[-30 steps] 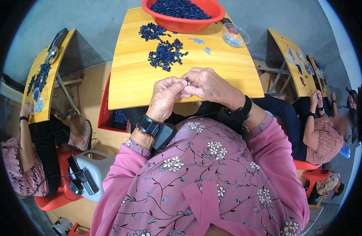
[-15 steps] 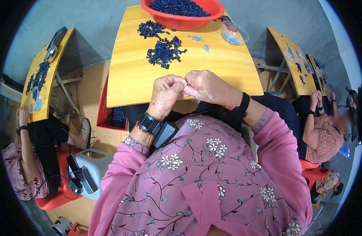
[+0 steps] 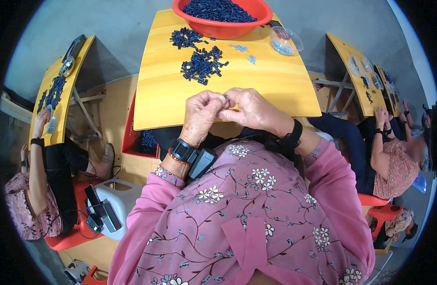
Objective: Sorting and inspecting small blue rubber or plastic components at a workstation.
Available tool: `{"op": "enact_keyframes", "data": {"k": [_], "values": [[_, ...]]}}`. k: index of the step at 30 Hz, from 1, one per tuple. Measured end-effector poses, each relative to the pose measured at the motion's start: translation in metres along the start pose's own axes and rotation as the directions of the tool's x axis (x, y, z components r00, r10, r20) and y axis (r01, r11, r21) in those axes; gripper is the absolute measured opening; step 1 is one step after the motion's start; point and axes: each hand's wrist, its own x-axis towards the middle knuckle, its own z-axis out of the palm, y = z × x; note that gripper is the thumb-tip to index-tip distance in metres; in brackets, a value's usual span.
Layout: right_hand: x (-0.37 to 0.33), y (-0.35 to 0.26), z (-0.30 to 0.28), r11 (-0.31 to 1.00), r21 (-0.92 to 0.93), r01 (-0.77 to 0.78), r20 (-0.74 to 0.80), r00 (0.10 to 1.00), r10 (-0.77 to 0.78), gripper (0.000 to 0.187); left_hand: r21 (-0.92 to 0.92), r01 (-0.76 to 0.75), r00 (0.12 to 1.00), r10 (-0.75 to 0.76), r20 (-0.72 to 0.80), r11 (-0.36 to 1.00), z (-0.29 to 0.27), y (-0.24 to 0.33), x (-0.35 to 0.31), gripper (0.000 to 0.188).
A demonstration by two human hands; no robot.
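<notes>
My left hand (image 3: 202, 115) and my right hand (image 3: 253, 110) meet above the near edge of the yellow table, thumbs and fingers pinched together at the tips. A tiny dark bit shows between them, mostly hidden, so its kind cannot be made out. Beyond my hands lies a pile of short dark blue cylinders (image 3: 202, 65), with a second pile of cylinders (image 3: 184, 38) behind it. To the right of these are two small scatters of silvery pieces, one of silvery pieces (image 3: 239, 48) farther back and one of silvery pieces (image 3: 251, 59) nearer.
A red basin (image 3: 223, 31) heaped with dark cylinders stands at the table's far edge. Beside it is a clear round tub (image 3: 286, 42) holding silvery pieces. A red crate (image 3: 128, 142) sits below the table's left side. People work at tables left (image 3: 66, 90) and right (image 3: 351, 66).
My right hand has turned a little, its thumb now stretched lower beside my left fingers; both hands stay together. The person at left has raised a hand to the clear container on their table.
</notes>
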Motion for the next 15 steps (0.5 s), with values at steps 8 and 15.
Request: {"op": "enact_keyframes", "data": {"k": [8, 15], "values": [[0.040, 0.030, 0.015, 0.916, 0.270, -0.296, 0.006, 0.952, 0.306, 0.024, 0.283, -0.460, 0.507, 0.511, -0.694, 0.841, -0.089, 0.034, 0.014, 0.010], [0.066, 0.036, 0.031, 0.996, -0.052, -0.073, -0.020, 0.997, 0.072, 0.019, 0.266, -0.339, 0.343, 0.382, -0.858, 0.903, -0.162, 0.034, 0.006, 0.022]]}}
